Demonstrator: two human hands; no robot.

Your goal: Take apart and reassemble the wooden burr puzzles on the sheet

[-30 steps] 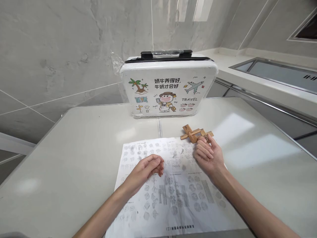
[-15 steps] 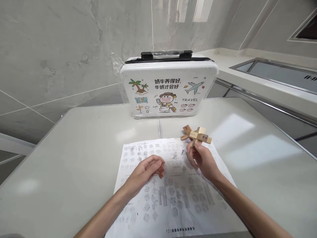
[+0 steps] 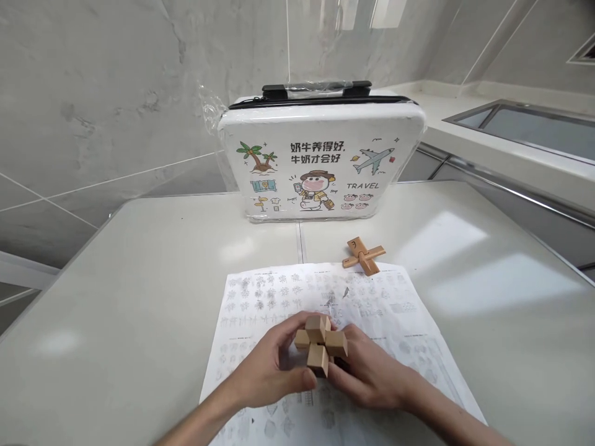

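Observation:
A wooden burr puzzle (image 3: 317, 347), made of interlocking pale blocks, is held above the printed sheet between both my hands. My right hand (image 3: 372, 371) grips it from the right side, its fingers partly hidden behind the blocks. From the left, my left hand (image 3: 267, 365) curls round the puzzle, fingers behind it and thumb by the lower block. A second wooden puzzle (image 3: 362, 255), a darker star-like cross with a mark on one piece, lies at the sheet's far edge, away from both hands.
The creased paper sheet (image 3: 260, 347) with rows of small printed diagrams lies under my hands on the white table (image 3: 139, 279). A white carrying case (image 3: 320, 155) in clear plastic, with a black handle, stands at the back. A grey tiled wall (image 3: 116, 93) rises behind.
My right hand has brought the pale burr puzzle from beside the darker one back towards me. My left hand has come round it. The view has shifted slightly.

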